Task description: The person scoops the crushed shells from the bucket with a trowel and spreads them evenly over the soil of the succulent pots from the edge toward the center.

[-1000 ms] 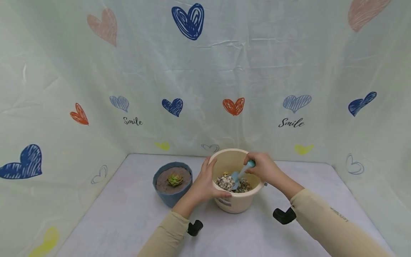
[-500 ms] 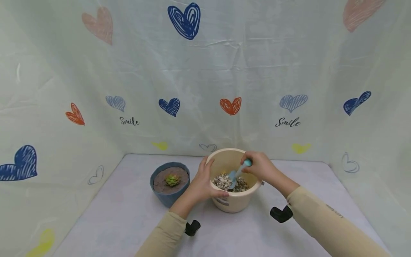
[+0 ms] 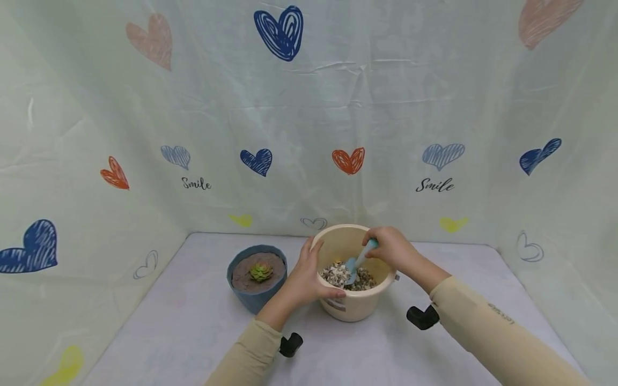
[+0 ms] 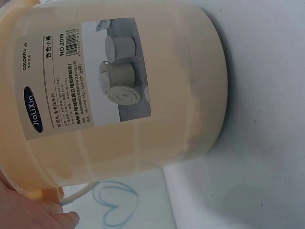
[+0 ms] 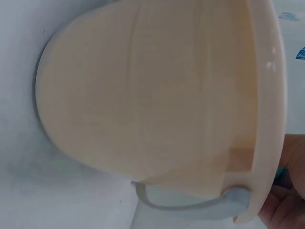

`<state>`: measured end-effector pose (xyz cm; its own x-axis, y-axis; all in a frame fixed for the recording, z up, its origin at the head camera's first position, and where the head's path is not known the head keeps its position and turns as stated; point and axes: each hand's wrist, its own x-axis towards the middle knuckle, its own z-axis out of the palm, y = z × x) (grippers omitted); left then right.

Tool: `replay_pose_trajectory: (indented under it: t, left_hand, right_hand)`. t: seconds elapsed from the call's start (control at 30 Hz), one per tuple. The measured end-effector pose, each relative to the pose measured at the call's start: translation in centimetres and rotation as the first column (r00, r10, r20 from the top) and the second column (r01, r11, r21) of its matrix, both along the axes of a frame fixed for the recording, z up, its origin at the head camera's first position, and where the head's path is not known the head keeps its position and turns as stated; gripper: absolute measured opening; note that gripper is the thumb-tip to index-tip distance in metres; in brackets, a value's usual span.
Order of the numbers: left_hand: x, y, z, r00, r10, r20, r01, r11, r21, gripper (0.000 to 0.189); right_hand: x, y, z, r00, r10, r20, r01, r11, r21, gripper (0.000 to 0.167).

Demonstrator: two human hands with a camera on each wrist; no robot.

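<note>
Head view: the person's left hand (image 3: 304, 280) is clamped on the rim of a cream plastic bucket (image 3: 354, 308), thumb along the near edge and fingers at the left. The right hand (image 3: 392, 250), apart from the left, pinches the handle of a smooth light-blue scoop (image 3: 353, 267), which slants down inside the bucket, its blade in coarse gravel (image 3: 336, 273) mixed from pale and darker grains.

Round and tapering, the bucket stands on the table; the right wrist view shows its thick, glossy rim and a curved grey handle (image 5: 186, 207) hanging at its side. A flat printed label (image 4: 86, 78) reading "JiaLiXin" sits on its wall.

Just left of it is a blue-grey pot (image 3: 252, 300), faceted at the rim, filled with fine-looking brownish soil (image 3: 241, 279) around a green rosette succulent (image 3: 261, 272). Beige sleeves (image 3: 483, 327) cover both forearms. Behind the pale table (image 3: 193, 321) hangs a creased, slightly shiny sheet (image 3: 309, 107) printed with scribbled hearts.
</note>
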<state>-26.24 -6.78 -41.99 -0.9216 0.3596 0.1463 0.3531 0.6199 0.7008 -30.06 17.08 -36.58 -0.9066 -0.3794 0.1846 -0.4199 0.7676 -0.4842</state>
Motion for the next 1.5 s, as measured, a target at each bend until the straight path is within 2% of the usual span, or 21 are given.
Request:
replay_pose_trajectory:
  t: [0.47, 0.8, 1.0, 1.23, 1.37, 1.5]
  left_hand:
    - [0.0, 0.1, 0.0, 1.0, 0.003, 0.009, -0.003, 1.0, 0.001, 0.128]
    - [0.0, 0.0, 0.0, 1.0, 0.001, 0.012, -0.001, 1.0, 0.001, 0.127]
    - [0.1, 0.1, 0.0, 1.0, 0.003, 0.024, -0.003, 1.0, 0.006, 0.128]
    - [0.0, 0.1, 0.0, 1.0, 0.0, 0.028, 0.0, 1.0, 0.002, 0.128]
    - [0.0, 0.1, 0.0, 0.999, 0.006, 0.032, -0.006, 1.0, -0.003, 0.128]
    - [0.0, 0.0, 0.0, 1.0, 0.005, 0.03, -0.005, 1.0, 0.001, 0.128]
  right_hand:
    - [0.2, 0.6, -1.0, 0.995, 0.065, -0.071, -0.072, 0.993, -0.091, 0.016]
    - [0.7, 0.3, -1.5, 0.987, 0.14, -0.084, -0.149, 0.982, -0.12, 0.016]
    - [0.6, 0.5, -1.6, 0.992, 0.13, -0.011, -0.13, 0.979, -0.156, 0.015]
    - [0.1, 0.4, -0.6, 0.993, 0.078, 0.09, -0.067, 0.991, -0.117, 0.019]
    - [-0.1, 0.4, -0.6, 0.993, 0.084, 0.088, -0.074, 0.991, -0.114, 0.02]
    - [0.1, 0.4, -1.0, 0.993, 0.104, 0.05, -0.097, 0.986, -0.133, 0.017]
